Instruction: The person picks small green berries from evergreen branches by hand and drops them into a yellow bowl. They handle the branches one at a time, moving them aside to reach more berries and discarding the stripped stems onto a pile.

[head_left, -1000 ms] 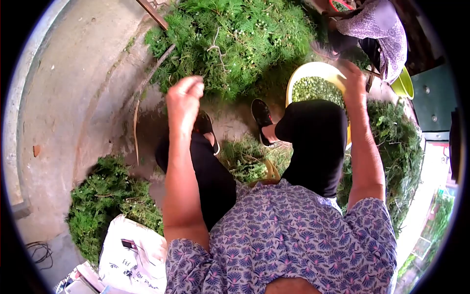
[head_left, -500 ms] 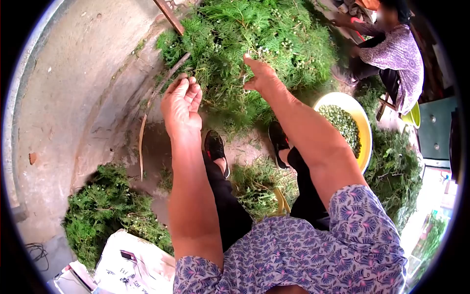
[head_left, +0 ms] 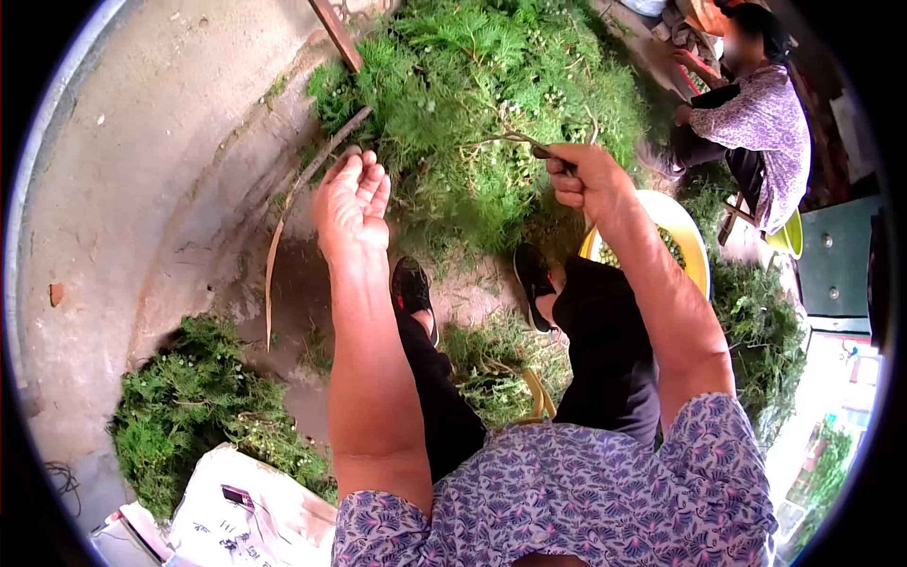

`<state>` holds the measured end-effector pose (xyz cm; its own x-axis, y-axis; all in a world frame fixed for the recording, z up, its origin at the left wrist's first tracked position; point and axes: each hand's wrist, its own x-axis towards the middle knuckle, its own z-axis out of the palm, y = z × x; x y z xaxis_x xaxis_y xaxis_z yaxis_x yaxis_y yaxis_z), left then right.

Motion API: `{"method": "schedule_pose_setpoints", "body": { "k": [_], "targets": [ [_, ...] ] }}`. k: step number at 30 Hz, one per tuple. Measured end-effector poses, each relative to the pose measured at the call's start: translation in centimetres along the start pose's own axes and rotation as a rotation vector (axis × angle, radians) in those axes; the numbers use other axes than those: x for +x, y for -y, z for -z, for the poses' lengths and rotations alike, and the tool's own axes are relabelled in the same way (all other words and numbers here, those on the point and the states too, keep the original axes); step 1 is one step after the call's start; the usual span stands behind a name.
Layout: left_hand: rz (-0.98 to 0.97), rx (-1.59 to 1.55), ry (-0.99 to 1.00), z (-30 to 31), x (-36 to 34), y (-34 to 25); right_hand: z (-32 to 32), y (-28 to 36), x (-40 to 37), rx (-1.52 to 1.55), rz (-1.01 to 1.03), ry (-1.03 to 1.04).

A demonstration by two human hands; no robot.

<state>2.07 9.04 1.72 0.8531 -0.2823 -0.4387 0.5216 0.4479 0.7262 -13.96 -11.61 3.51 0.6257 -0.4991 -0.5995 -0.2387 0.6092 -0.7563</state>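
My right hand [head_left: 588, 180] is closed round the woody stem of an evergreen branch [head_left: 510, 139], whose far end reaches left over the big heap of green sprigs [head_left: 529, 57]. Palm up, my left hand [head_left: 355, 198] hovers at the heap's left edge with its fingers curled in. Whatever those fingers hold, if anything, is hidden. Below my right forearm stands a yellow basin [head_left: 697, 236] with small green berries [head_left: 669, 248] in it, partly covered by my arm and knee.
A co-worker [head_left: 756, 123] sits at the upper right beside a red-rimmed tray [head_left: 697, 79]. Another pile of sprigs [head_left: 189, 406] lies lower left by a white sack [head_left: 246, 515]. A long thin stick [head_left: 312, 161] leans along the wall. Loose sprigs [head_left: 501, 359] lie between my feet.
My right hand has drawn back from the heap, rightward and down, and now grips a branch. My left hand has hardly moved. The co-worker's arm has shifted at the tray.
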Motion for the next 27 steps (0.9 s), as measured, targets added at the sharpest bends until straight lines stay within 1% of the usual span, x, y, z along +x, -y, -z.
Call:
{"method": "schedule_pose_setpoints", "body": {
  "k": [1, 2, 4, 5, 6, 8, 9, 12, 14, 16, 18, 20, 22, 23, 24, 25, 26, 27],
  "targets": [
    [0.077, -0.023, -0.019, 0.4, 0.8, 0.6, 0.2, 0.4, -0.8, 0.030, 0.034, 0.024],
    [-0.006, -0.153, 0.166, 1.2, 0.8, 1.6, 0.1, 0.5, -1.3, 0.035, 0.049, 0.031],
    [-0.008, -0.146, 0.166, -0.1, -0.4, 1.6, -0.2, 0.5, -2.2, 0.128, 0.083, 0.017],
    [-0.059, 0.031, 0.250, 1.5, 3.3, 3.7, -0.3, 0.2, -2.6, 0.103, 0.113, 0.102],
    [-0.014, 0.047, 0.152, -0.8, 0.4, 1.9, -0.4, -0.3, -2.7, 0.092, 0.143, 0.162],
    [-0.053, 0.020, 0.170, -1.9, 0.2, 2.1, -1.8, -0.6, -4.0, 0.148, 0.179, 0.116],
    [-0.140, 0.058, 0.208, -2.6, -0.1, 2.0, -2.3, -0.6, -4.7, 0.124, 0.200, 0.121],
    [-0.242, 0.119, 0.328, -3.9, 0.5, 2.3, -2.6, -1.5, -5.4, 0.078, 0.217, 0.127],
    [-0.214, 0.164, 0.361, -4.5, 0.7, 2.4, -2.5, -2.4, -5.7, 0.022, 0.204, 0.115],
    [-0.185, 0.212, 0.380, -4.6, 1.0, 2.8, -2.3, -3.2, -6.2, -0.029, 0.153, 0.178],
    [-0.123, 0.026, 0.380, -4.4, 1.6, 3.3, -2.1, -3.9, -6.3, -0.076, 0.103, 0.184],
    [-0.143, 0.019, 0.337, -3.9, 2.0, 3.5, -1.9, -4.4, -6.3, -0.195, 0.104, 0.242],
    [-0.109, -0.194, 0.636, -1.5, 4.7, 4.4, -2.0, -5.1, -6.1, -0.212, 0.107, 0.234],
    [-0.047, -0.230, 0.787, -0.5, 5.7, 4.1, -1.9, -5.5, -6.0, -0.291, 0.063, 0.232],
    [-0.043, -0.226, 0.790, -1.3, 4.8, 3.9, -1.9, -5.7, -6.0, -0.369, 0.019, 0.226],
    [-0.094, -0.097, 0.572, -2.9, 2.8, 3.4, -1.6, -5.6, -6.0, -0.494, 0.073, 0.345],
    [-0.142, 0.032, 0.354, -4.3, 1.1, 2.9, -1.4, -5.4, -5.9, -0.489, 0.073, 0.339],
    [-0.142, 0.000, 0.364, -4.9, 0.2, 2.7, -1.3, -5.2, -5.9, -0.468, 0.114, 0.479]
  ]
}}
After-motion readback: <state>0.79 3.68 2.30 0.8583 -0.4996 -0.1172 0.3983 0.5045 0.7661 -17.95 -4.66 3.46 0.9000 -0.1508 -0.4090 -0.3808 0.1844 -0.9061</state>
